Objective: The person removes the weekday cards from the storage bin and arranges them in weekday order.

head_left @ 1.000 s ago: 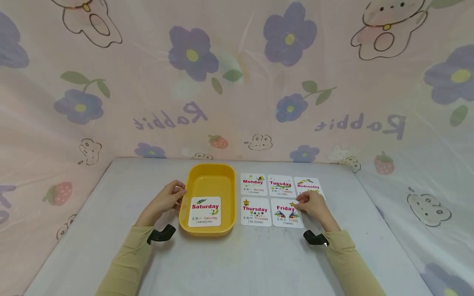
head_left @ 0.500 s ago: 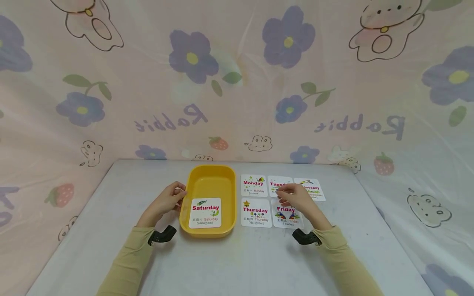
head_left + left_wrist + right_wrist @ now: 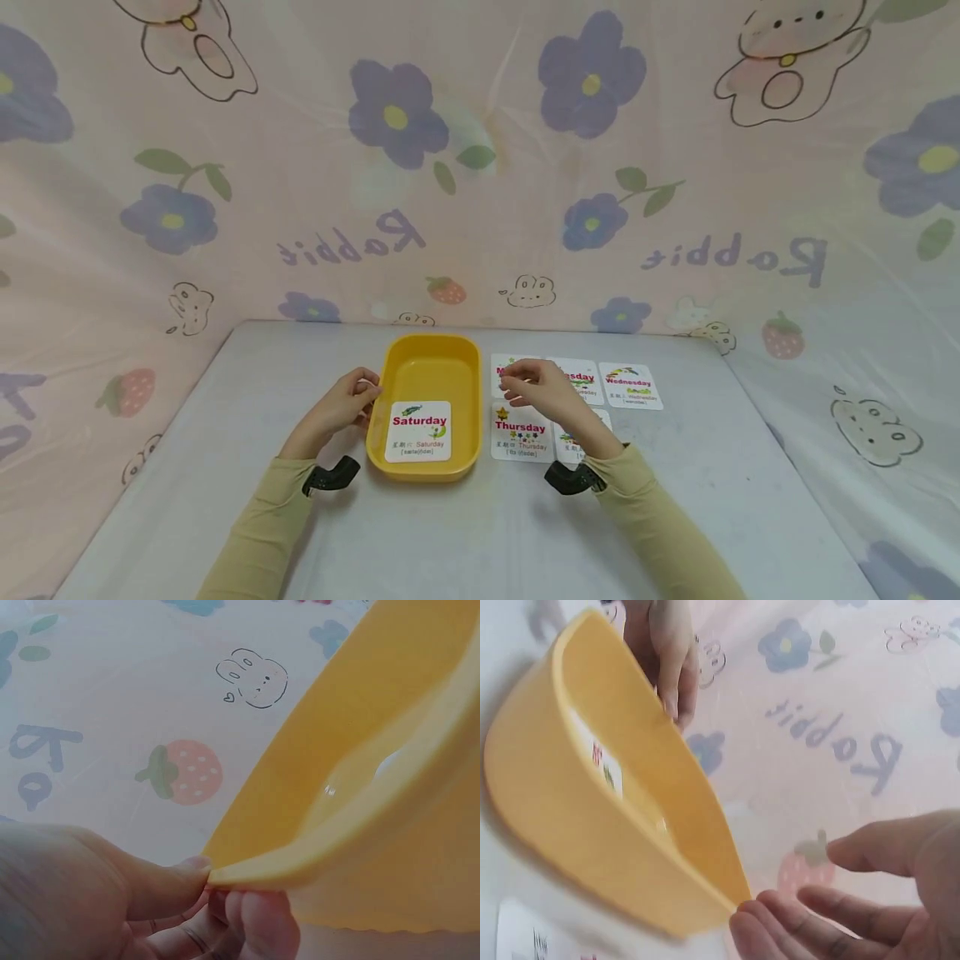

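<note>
The left hand [image 3: 339,410] pinches the left rim of a yellow plastic tray [image 3: 431,375]; in the left wrist view its thumb [image 3: 169,889] lies over the rim with the fingers beneath. Inside the tray, toward the near end, lies a white Saturday card [image 3: 418,433]. The right hand [image 3: 557,400] hovers over the cards beside the tray, fingers apart and holding nothing. It partly covers the Monday card [image 3: 500,367], the Tuesday card [image 3: 581,375] and the Friday card [image 3: 573,450]. Below its fingertips sits the Thursday card [image 3: 519,437].
At the right end of the back row is the Wednesday card [image 3: 630,398]. All these cards lie flat on a white table [image 3: 465,533]. A patterned curtain [image 3: 480,192] with flowers and rabbits hangs behind and at both sides.
From beside the Friday and Wednesday cards, the right hand has moved left toward the tray, uncovering the Wednesday card. The left hand has stayed at the tray's rim.
</note>
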`<state>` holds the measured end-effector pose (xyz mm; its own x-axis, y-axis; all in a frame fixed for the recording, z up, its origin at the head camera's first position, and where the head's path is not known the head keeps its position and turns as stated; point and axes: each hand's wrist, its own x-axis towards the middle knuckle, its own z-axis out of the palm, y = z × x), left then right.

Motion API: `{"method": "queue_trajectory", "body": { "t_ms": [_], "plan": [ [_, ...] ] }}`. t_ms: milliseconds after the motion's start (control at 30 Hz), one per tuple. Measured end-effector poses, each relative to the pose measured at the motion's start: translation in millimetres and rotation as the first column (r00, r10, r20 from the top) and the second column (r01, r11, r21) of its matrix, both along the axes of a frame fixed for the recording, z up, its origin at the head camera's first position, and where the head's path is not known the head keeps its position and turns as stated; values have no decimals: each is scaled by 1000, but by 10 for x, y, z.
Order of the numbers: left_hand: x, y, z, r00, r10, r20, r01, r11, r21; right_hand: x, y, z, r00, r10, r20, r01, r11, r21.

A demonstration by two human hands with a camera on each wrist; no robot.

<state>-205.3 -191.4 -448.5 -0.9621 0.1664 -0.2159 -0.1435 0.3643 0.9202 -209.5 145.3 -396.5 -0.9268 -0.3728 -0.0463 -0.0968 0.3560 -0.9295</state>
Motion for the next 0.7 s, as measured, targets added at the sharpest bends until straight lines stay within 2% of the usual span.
{"method": "queue_trajectory", "body": {
  "t_ms": [67, 100, 200, 367, 467, 700],
  "plan": [
    [-4, -2, -6, 1000, 7, 4, -7, 1000, 2, 3, -112, 26, 998, 32, 61, -29, 998, -51],
    [-3, -1, 0, 1000, 4, 3, -4, 1000, 4, -21, -153, -11, 995, 51, 91, -43, 996, -84],
    [-3, 4, 8, 1000, 8, 10, -8, 1000, 9, -23, -289, 7, 977, 139, 164, -112, 980, -163],
    [-9, 10, 14, 1000, 19, 13, -19, 1000, -2, -41, -486, 1, 953, 220, 210, -176, 962, -207],
    [-8, 13, 15, 1000, 19, 9, -18, 1000, -11, -52, -577, -19, 944, 214, 250, -165, 965, -205],
    [-4, -3, 1, 1000, 11, 5, -11, 1000, -5, -22, -761, -108, 934, 137, 331, -85, 982, -167]
  ]
}}
